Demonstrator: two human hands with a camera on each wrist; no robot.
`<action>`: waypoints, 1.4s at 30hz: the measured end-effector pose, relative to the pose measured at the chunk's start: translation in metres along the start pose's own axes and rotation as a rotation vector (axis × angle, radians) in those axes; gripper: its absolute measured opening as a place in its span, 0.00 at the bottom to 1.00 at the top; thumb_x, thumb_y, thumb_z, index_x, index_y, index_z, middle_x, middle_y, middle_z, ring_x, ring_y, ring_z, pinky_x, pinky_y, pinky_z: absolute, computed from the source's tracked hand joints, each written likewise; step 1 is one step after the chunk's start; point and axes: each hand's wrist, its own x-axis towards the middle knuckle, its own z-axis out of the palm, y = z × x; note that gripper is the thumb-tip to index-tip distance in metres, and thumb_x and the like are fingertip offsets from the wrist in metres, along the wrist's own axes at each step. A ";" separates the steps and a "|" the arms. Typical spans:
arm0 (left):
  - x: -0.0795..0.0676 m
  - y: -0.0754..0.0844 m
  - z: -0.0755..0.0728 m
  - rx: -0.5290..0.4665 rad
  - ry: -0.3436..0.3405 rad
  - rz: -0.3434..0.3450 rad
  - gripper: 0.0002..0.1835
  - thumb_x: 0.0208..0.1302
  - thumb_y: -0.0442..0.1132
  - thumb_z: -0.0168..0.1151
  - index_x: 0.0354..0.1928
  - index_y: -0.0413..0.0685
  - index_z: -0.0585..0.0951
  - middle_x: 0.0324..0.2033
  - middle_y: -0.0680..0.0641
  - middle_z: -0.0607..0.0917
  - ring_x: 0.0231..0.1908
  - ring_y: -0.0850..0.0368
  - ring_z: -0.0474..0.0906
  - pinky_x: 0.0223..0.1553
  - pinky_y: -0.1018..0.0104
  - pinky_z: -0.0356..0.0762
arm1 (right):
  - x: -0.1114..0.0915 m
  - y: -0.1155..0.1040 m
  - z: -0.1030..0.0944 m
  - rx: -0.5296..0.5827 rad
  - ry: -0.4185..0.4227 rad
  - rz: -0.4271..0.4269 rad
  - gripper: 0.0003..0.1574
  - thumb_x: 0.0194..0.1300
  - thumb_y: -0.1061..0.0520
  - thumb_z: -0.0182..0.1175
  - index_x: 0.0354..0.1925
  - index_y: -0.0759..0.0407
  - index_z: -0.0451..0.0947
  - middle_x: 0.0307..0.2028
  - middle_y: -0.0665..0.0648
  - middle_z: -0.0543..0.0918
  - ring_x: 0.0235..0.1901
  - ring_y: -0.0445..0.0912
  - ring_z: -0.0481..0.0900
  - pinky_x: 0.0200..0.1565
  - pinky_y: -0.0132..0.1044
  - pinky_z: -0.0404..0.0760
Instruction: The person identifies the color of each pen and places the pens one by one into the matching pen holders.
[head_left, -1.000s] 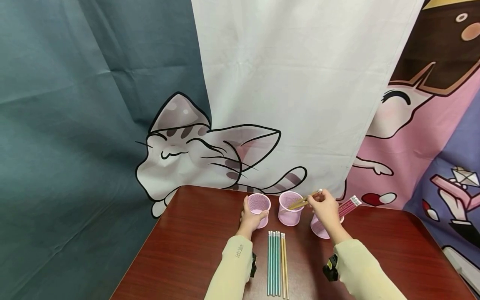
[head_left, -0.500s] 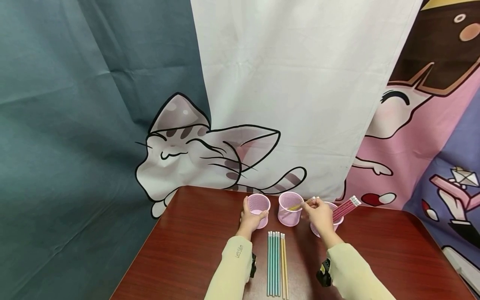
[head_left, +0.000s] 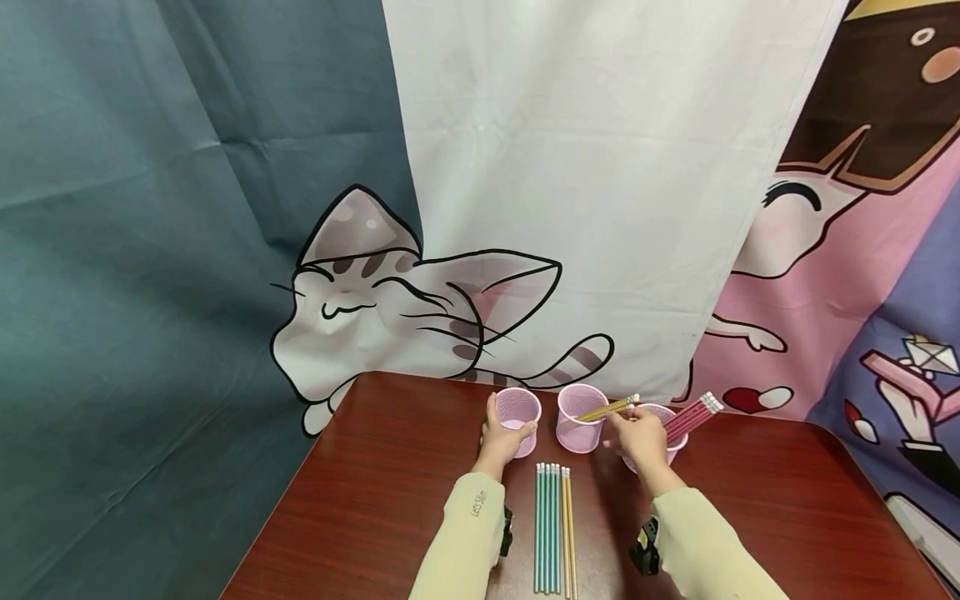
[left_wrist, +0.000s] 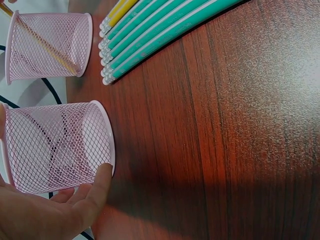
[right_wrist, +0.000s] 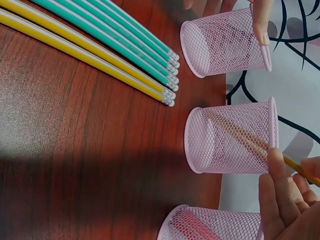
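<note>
L hand (head_left: 499, 437) grips pink cup (head_left: 519, 407) left of mid cup (head_left: 579, 436), R hand (head_left: 642, 438) at latter's yellow pencils (head_left: 609, 408) – can't tell if pinching – prob. light, stiff, slick: hold nr erasers (head_left: 636, 398).

Mesh cups (left_wrist: 57, 150), glossy pencils (head_left: 548, 529), wood-grain table (left_wrist: 250, 125)
The cups look like painted metal, with smooth rims; the pencils carry shiny paint and silvery metal bands (right_wrist: 167, 94); the table shines softly; the cloth (head_left: 600, 167) behind is matt and creased.
</note>
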 end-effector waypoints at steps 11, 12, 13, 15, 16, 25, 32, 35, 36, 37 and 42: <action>0.000 0.000 0.001 -0.005 -0.001 0.004 0.52 0.44 0.44 0.75 0.69 0.58 0.53 0.58 0.28 0.64 0.54 0.28 0.61 0.53 0.38 0.62 | 0.005 0.008 0.001 0.117 -0.038 0.049 0.20 0.64 0.57 0.55 0.43 0.75 0.73 0.30 0.69 0.83 0.16 0.46 0.81 0.25 0.42 0.81; 0.000 0.000 0.001 -0.005 -0.001 0.004 0.52 0.44 0.44 0.75 0.69 0.58 0.53 0.58 0.29 0.64 0.54 0.29 0.61 0.53 0.38 0.62 | 0.005 0.009 0.000 0.122 -0.046 0.054 0.20 0.65 0.56 0.54 0.43 0.75 0.73 0.31 0.69 0.83 0.16 0.46 0.81 0.25 0.42 0.81; 0.000 0.000 0.001 -0.005 0.000 0.004 0.52 0.44 0.44 0.75 0.69 0.58 0.53 0.58 0.29 0.64 0.54 0.29 0.61 0.53 0.38 0.62 | 0.005 0.009 0.000 0.125 -0.051 0.058 0.20 0.65 0.56 0.54 0.43 0.75 0.73 0.32 0.69 0.83 0.16 0.45 0.81 0.25 0.42 0.81; 0.000 0.000 0.002 -0.005 0.000 0.003 0.52 0.44 0.44 0.75 0.69 0.58 0.53 0.58 0.29 0.64 0.54 0.29 0.61 0.53 0.38 0.62 | 0.005 0.011 -0.001 0.121 -0.060 0.066 0.21 0.65 0.56 0.53 0.44 0.75 0.73 0.32 0.68 0.83 0.17 0.44 0.81 0.24 0.40 0.81; 0.000 0.000 0.002 -0.004 0.001 0.005 0.52 0.44 0.44 0.75 0.69 0.58 0.53 0.58 0.29 0.64 0.54 0.29 0.61 0.53 0.38 0.62 | 0.005 0.010 -0.001 0.119 -0.061 0.066 0.21 0.65 0.55 0.53 0.44 0.75 0.73 0.32 0.68 0.83 0.17 0.44 0.81 0.25 0.40 0.81; 0.000 -0.001 0.002 -0.002 0.004 0.004 0.52 0.43 0.44 0.75 0.69 0.58 0.53 0.57 0.29 0.64 0.54 0.29 0.61 0.53 0.39 0.62 | -0.001 0.011 0.003 0.122 -0.083 0.054 0.20 0.65 0.58 0.53 0.44 0.77 0.73 0.29 0.68 0.83 0.17 0.47 0.82 0.23 0.39 0.81; -0.001 0.000 0.001 -0.010 -0.002 0.002 0.52 0.43 0.44 0.74 0.70 0.59 0.53 0.57 0.28 0.64 0.55 0.28 0.61 0.53 0.38 0.61 | -0.007 0.016 0.016 0.089 -0.172 0.017 0.15 0.64 0.61 0.55 0.38 0.77 0.74 0.21 0.60 0.81 0.15 0.45 0.79 0.22 0.39 0.80; -0.001 0.000 0.001 -0.014 -0.004 0.000 0.52 0.43 0.44 0.74 0.70 0.59 0.53 0.57 0.28 0.64 0.55 0.29 0.61 0.53 0.38 0.61 | -0.011 0.020 0.022 0.058 -0.222 0.016 0.14 0.63 0.61 0.56 0.34 0.76 0.74 0.19 0.59 0.81 0.15 0.44 0.77 0.20 0.38 0.78; 0.000 0.000 0.001 -0.015 -0.005 -0.002 0.52 0.44 0.44 0.74 0.70 0.59 0.53 0.57 0.28 0.64 0.55 0.29 0.61 0.53 0.39 0.62 | -0.013 0.022 0.024 0.042 -0.232 0.013 0.13 0.62 0.61 0.56 0.32 0.75 0.75 0.19 0.59 0.81 0.15 0.44 0.77 0.20 0.37 0.78; 0.000 0.000 0.001 -0.013 -0.004 -0.001 0.53 0.43 0.44 0.74 0.70 0.59 0.53 0.57 0.28 0.64 0.54 0.29 0.61 0.53 0.39 0.62 | -0.014 0.024 0.026 0.019 -0.241 0.006 0.12 0.62 0.62 0.56 0.30 0.73 0.75 0.19 0.59 0.81 0.15 0.44 0.77 0.19 0.36 0.77; 0.000 0.001 0.000 -0.010 0.006 0.000 0.53 0.43 0.44 0.75 0.69 0.59 0.53 0.57 0.29 0.65 0.54 0.29 0.62 0.52 0.39 0.63 | -0.021 0.039 0.034 -0.074 -0.267 -0.027 0.08 0.57 0.63 0.59 0.24 0.66 0.76 0.18 0.58 0.80 0.15 0.46 0.77 0.17 0.36 0.74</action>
